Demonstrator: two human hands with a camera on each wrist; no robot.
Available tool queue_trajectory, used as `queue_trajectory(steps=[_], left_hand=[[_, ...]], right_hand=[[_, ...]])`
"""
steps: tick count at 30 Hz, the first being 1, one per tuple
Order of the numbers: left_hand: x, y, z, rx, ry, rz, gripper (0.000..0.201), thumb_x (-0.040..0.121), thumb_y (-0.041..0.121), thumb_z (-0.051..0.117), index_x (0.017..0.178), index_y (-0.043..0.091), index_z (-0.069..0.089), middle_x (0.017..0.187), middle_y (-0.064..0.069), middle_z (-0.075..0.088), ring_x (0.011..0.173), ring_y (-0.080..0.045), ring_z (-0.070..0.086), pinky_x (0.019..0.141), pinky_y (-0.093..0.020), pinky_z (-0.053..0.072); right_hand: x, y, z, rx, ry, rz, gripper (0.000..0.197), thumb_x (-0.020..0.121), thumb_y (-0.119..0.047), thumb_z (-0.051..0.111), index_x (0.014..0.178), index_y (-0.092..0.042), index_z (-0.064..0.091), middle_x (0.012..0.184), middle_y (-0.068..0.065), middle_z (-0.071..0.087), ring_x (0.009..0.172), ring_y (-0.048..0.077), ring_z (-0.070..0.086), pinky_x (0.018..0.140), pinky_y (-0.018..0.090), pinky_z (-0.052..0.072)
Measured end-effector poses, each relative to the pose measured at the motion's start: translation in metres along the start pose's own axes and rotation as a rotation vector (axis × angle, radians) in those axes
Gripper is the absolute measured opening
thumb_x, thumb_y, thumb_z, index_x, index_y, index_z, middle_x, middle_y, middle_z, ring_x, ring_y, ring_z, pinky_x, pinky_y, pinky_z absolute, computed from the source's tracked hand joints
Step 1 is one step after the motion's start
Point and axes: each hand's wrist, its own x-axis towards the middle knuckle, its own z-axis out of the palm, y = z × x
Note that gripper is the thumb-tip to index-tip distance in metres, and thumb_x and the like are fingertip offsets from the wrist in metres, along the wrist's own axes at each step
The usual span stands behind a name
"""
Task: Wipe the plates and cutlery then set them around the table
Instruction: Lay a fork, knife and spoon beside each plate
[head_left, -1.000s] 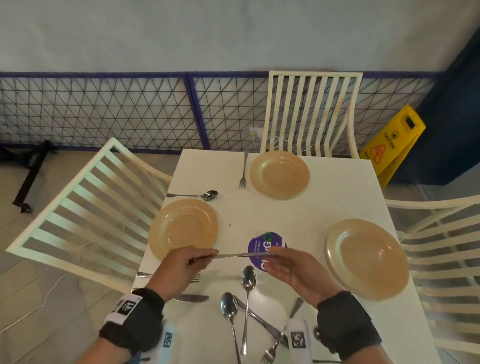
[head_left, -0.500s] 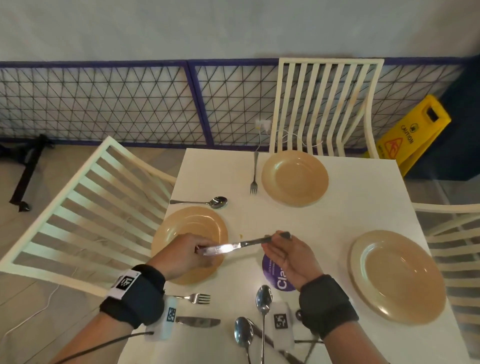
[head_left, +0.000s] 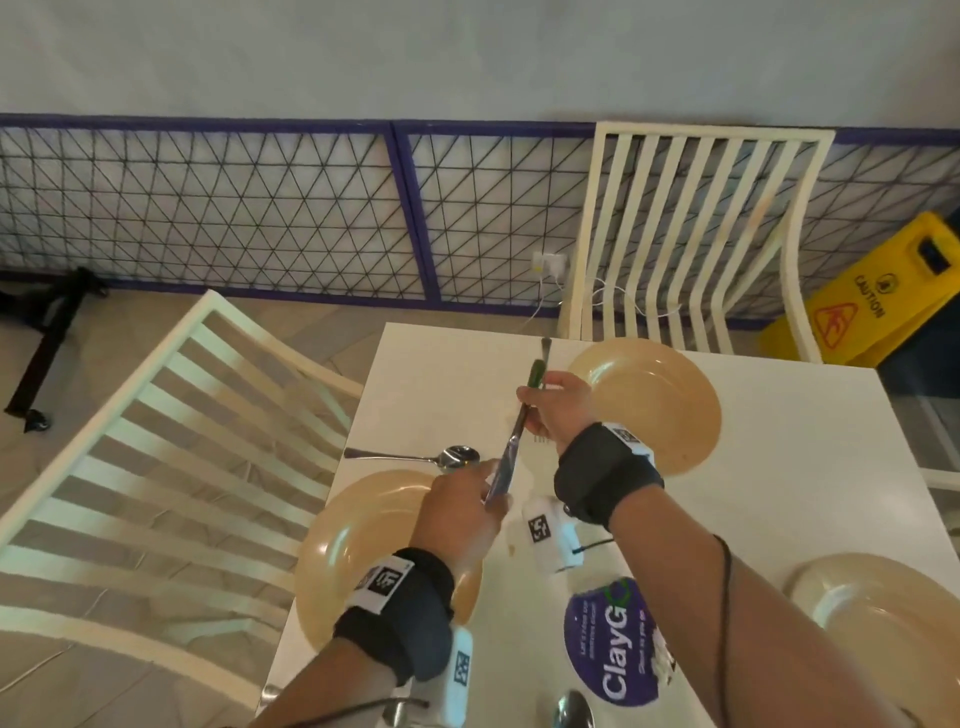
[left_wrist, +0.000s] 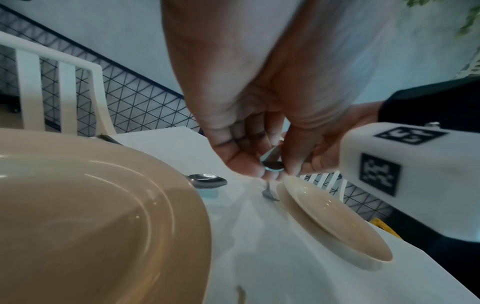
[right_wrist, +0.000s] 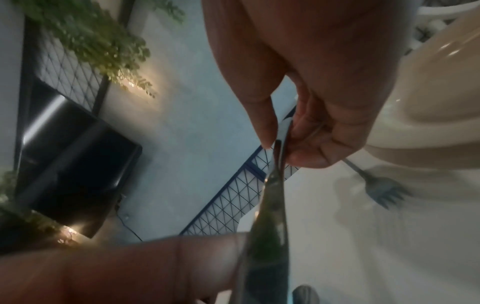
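A steel table knife is held in the air between both hands, above the white table. My right hand grips its handle end, which points toward the far chair. My left hand pinches the blade tip between thumb and fingers. In the right wrist view the blade runs down from my fingers. Three tan plates are set: a left one, a far one and a right one. A spoon lies beside the left plate and a fork beside the far plate.
White slatted chairs stand at the left and far sides. A round purple sticker marks the table middle, and another spoon lies at the near edge. A yellow caution sign stands by the mesh fence.
The knife has swung from lying crosswise to pointing away from me. Both hands carried it farther out, toward the far plate, keeping the same grips.
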Motion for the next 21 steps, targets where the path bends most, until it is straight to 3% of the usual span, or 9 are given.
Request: queue_trajectory(steps=[2,7,10,13,17,21], left_hand=[[0.020,0.002,0.005,0.016,0.030,-0.005,0.031,0.097,0.028,0.061,0.127,0.024,0.064,0.083,0.009,0.055,0.083,-0.015,0.058,0.079,-0.027,0.049],[0.062,0.004,0.016,0.105,0.062,0.007,0.027,0.100,0.039,0.051,0.113,0.021,0.066,0.101,-0.002,0.064,0.098,-0.024,0.063,0.089,-0.039,0.050],[0.085,0.002,0.020,0.139,0.016,-0.028,0.022,0.096,0.030,0.057,0.114,0.022,0.066,0.106,0.000,0.066,0.104,-0.023,0.064,0.090,-0.035,0.050],[0.106,0.000,0.023,0.158,-0.010,-0.040,0.029,0.096,0.026,0.057,0.124,0.021,0.064,0.116,-0.001,0.067,0.111,-0.024,0.062,0.094,-0.033,0.049],[0.129,-0.002,0.022,0.134,-0.031,-0.052,0.025,0.095,0.017,0.058,0.118,0.018,0.068,0.111,-0.005,0.068,0.106,-0.028,0.064,0.085,-0.029,0.048],[0.148,-0.005,0.019,0.137,-0.066,-0.036,0.043,0.092,0.013,0.058,0.132,0.026,0.059,0.109,-0.006,0.071,0.107,-0.031,0.063,0.095,-0.038,0.052]], right_hand=[[0.023,-0.004,0.007,-0.105,0.001,-0.021,0.037,0.086,-0.004,0.072,0.117,-0.012,0.053,0.078,0.011,0.066,0.063,0.023,0.062,0.066,0.035,0.056],[0.069,-0.014,0.020,-0.295,0.053,-0.088,0.034,0.080,-0.005,0.074,0.103,-0.020,0.052,0.091,0.015,0.068,0.062,0.023,0.062,0.053,0.031,0.052],[0.088,-0.018,0.026,-0.439,0.094,-0.120,0.035,0.076,-0.009,0.072,0.097,-0.026,0.050,0.098,0.013,0.069,0.078,0.029,0.070,0.068,0.044,0.062],[0.102,-0.023,0.031,-0.529,0.100,-0.171,0.042,0.076,-0.009,0.073,0.107,-0.023,0.048,0.102,0.008,0.061,0.080,0.027,0.066,0.072,0.044,0.061],[0.121,-0.029,0.034,-0.647,0.062,-0.203,0.055,0.076,-0.010,0.076,0.121,-0.019,0.046,0.108,0.005,0.060,0.085,0.031,0.067,0.074,0.047,0.061],[0.136,-0.031,0.034,-0.736,0.045,-0.190,0.064,0.074,-0.012,0.080,0.128,-0.019,0.046,0.117,0.004,0.058,0.092,0.031,0.067,0.079,0.048,0.060]])
